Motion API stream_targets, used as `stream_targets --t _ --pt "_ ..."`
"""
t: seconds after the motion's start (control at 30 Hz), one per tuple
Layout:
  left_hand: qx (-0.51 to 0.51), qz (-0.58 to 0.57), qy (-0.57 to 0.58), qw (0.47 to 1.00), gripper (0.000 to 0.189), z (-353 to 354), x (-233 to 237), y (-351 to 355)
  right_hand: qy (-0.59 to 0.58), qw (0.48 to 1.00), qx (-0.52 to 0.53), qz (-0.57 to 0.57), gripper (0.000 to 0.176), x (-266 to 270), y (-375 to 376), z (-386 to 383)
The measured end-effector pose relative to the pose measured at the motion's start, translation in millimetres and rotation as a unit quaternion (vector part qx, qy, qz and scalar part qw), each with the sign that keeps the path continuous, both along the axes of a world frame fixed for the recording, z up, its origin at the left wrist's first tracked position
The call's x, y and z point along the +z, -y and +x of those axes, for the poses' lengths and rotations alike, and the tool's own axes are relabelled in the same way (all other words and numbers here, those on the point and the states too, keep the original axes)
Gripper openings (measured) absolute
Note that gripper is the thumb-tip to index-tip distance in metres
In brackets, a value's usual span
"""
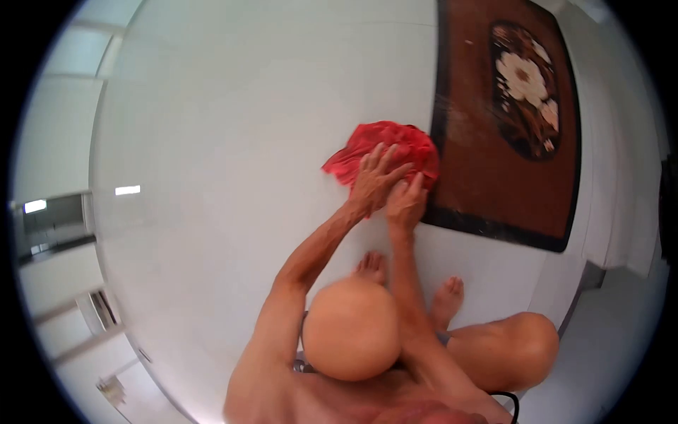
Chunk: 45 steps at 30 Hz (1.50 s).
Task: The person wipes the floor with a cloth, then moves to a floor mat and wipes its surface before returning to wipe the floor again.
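A red cloth [413, 141] is spread in folds on a pale floor [247, 106], directly beneath two bare hands. The left hand [378, 180] is laid on it with fingers splayed, nothing clamped; whether a fold is pinched by the right hand [407, 203], set just beside, cannot be told. A brown mat [459, 169] is met immediately right of the grip, and its dark border could be snagged or rucked if the cloth were pushed that way. Bodyward of the grip, any pull could be blocked by two bare feet [370, 267].
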<state>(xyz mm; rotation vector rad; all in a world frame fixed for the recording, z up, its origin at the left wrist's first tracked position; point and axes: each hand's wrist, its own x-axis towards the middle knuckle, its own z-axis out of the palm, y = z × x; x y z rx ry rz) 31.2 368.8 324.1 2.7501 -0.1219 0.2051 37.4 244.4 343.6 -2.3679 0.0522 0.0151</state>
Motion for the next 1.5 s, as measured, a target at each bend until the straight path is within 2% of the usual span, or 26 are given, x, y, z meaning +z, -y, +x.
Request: stream_targets --t 0.03,0.1,0.2,0.3,0.4,0.5,0.6,0.67,0.73,0.77,0.8,0.83,0.87,0.9,0.93,0.97,1.03,1.1,1.13,1.23,1.33,1.37,1.4,1.5 --pt "0.021 -0.015 0.013 1.0 0.052 -5.3 12.6 -3.6 0.034 0.999 0.015 -0.008 0.047 10.4 -3.8 -8.0" --pt "0.057 -0.036 0.045 0.997 0.046 9.6 11.0 -2.8 0.021 1.0 0.02 0.007 0.047 18.7 -9.0 -0.3" --pt "0.079 -0.054 0.072 0.993 0.043 16.3 -1.1 -1.6 0.026 0.999 0.013 -0.037 0.042 10.7 -16.5 10.1" --pt "0.087 -0.063 0.07 0.992 0.048 7.7 -1.0 -3.3 -0.028 0.994 0.086 -0.067 0.034 28.9 -21.4 27.1" --pt "0.116 -0.063 0.063 0.989 0.051 13.9 -5.5 -4.9 0.023 0.978 0.176 -0.107 0.029 20.1 -24.9 48.1" --pt "0.158 -0.076 0.05 0.983 0.054 7.2 2.7 -26.3 -0.004 0.973 0.196 -0.12 0.031 24.0 -51.6 51.3" --pt "0.215 -0.063 0.068 0.972 0.054 -2.5 -1.2 -57.1 0.032 0.958 0.269 -0.098 0.033 18.5 -87.1 50.2" --pt "0.256 -0.053 0.066 0.963 0.053 -23.4 -1.6 -83.1 0.058 0.931 0.335 -0.134 0.037 18.4 -117.1 38.5" --pt "0.286 -0.026 0.074 0.955 0.053 -50.4 -11.0 -110.2 0.068 0.926 0.352 -0.119 0.042 11.6 -148.6 20.0" --pt "0.303 -0.033 0.089 0.948 0.052 -66.4 -10.4 -120.2 0.16 0.884 0.404 -0.173 0.046 -6.5 -160.5 9.1" --pt "0.315 -0.044 0.103 0.942 0.052 -82.3 -10.1 -132.2 0.147 0.876 0.422 -0.184 0.048 5.3 -172.0 -3.8" --pt "0.351 -0.161 0.148 0.91 0.049 -98.8 -16.0 -141.4 0.121 0.867 0.447 -0.186 0.051 -2.0 -183.7 -18.1" --pt "0.375 -0.159 0.128 0.904 0.047 -117.9 -19.4 -142.6 0.139 0.857 0.463 -0.178 0.052 -5.9 -194.4 -36.8" --pt "0.402 -0.154 0.109 0.896 0.044 -137.5 -1.3 -137.8 0.103 0.847 0.495 -0.164 0.052 2.2 -198.5 -55.4" --pt "0.432 -0.144 0.088 0.886 0.043 -157.9 10.7 -132.1 0.104 0.847 0.503 -0.137 0.051 -11.8 -202.1 -78.8" --pt "0.449 -0.104 0.076 0.884 0.045 -177.6 9.8 -127.2 0.049 0.858 0.499 -0.115 0.049 -20.3 -202.6 -102.1" --pt "0.49 -0.011 0.045 0.87 0.049 -210.2 -0.1 -111.4 0.024 0.823 0.551 -0.133 0.052 -13.1 -189.5 -130.9" --pt "0.526 0.062 0.016 0.848 0.054 -227.9 -22.4 -93.4 0.044 0.847 0.514 -0.127 0.047 -0.5 -160.6 -153.2" --pt "0.538 0.085 0.007 0.839 0.056 -225.5 -28.8 -86.6 0.055 0.858 0.495 -0.125 0.045 1.7 -151.8 -152.4" --pt "0.543 0.128 -0.004 0.83 0.064 -201.0 -41.7 -75.6 -0.034 0.849 0.509 -0.137 0.041 -0.8 -141.7 -136.6" --pt "0.501 0.143 -0.008 0.854 0.073 -155.5 -45.8 -67.2 0.07 0.82 0.533 -0.195 0.035 -12.7 -128.0 -85.7" --pt "0.479 0.143 -0.005 0.866 0.076 -133.6 -41.3 -62.3 0.087 0.839 0.513 -0.16 0.029 -16.0 -117.5 -66.1" --pt "0.449 0.09 -0.007 0.889 0.072 -112.9 -34.2 -59.6 0.106 0.855 0.492 -0.125 0.024 -16.0 -105.9 -43.7" --pt "0.368 0.08 0.004 0.926 0.061 -49.5 -22.3 -35.2 0.092 0.894 0.427 -0.099 0.023 -17.1 -66.8 9.9"
